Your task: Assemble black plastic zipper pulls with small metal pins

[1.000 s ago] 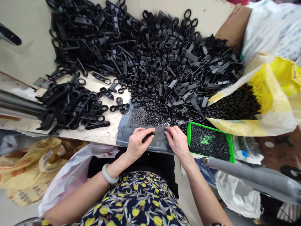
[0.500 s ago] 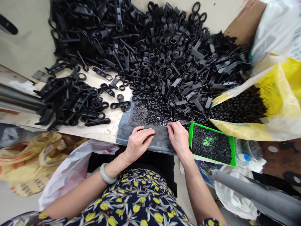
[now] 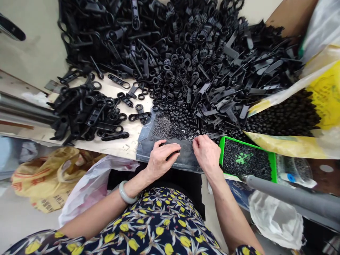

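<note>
My left hand point(image 3: 162, 157) is closed in a loose pinch over the dark mat point(image 3: 146, 150). A small black plastic part point(image 3: 178, 151) shows at its fingertips, mostly hidden by the fingers. My right hand point(image 3: 207, 150) pinches at the right side of the mat, beside some thin bright metal pieces point(image 3: 190, 137); what lies between its fingertips is too small to make out. Just beyond both hands are a heap of tiny grey parts point(image 3: 163, 125) and a spread of tiny black parts point(image 3: 180, 131). Small round black caps point(image 3: 176, 111) lie behind these.
Heaps of black ring pieces point(image 3: 183, 53), flat black levers point(image 3: 225, 95) and long handle-like parts point(image 3: 87, 109) cover the table. To the right stand a green tray point(image 3: 222, 156) of tiny black pieces and a yellow-white bag point(image 3: 326, 95). A grey tube point(image 3: 287, 194) crosses at lower right.
The view has shifted, so the scene sits further right and the heaps slightly higher. Both hands stay over the mat in nearly the same poses, the left still with the black part.
</note>
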Available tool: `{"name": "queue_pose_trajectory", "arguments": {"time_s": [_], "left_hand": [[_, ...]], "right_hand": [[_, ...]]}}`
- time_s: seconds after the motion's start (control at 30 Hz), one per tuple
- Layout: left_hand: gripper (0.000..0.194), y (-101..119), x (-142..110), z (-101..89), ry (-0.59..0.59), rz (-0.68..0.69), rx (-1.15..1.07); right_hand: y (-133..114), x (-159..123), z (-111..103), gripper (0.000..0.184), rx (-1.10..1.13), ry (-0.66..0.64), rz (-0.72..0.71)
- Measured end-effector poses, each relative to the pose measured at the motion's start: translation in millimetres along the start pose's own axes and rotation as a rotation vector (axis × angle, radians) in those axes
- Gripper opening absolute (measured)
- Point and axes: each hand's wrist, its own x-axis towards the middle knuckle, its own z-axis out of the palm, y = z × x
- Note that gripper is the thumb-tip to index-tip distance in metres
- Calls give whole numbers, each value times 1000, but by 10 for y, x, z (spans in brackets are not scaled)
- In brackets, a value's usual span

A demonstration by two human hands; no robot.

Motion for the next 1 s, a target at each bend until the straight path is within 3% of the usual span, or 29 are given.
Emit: {"name": "queue_pose_trajectory", "arguments": {"time_s": [0.33, 0.6, 0.9, 1.0], "left_hand": [[14, 61, 73, -57, -18, -94, 1], [10, 81, 73, -68, -62, -135, -44], [4, 56, 72, -71, -50, -81, -29], [9, 44, 64, -61, -51, -67, -5]], "right_hand": [[66, -40, 25, 29, 151, 25, 10], [177, -214, -13, 19, 653, 53, 42], [-53, -490, 113, 11, 834, -11, -19], [-88, -524, 162, 8, 848, -36, -20]]}}
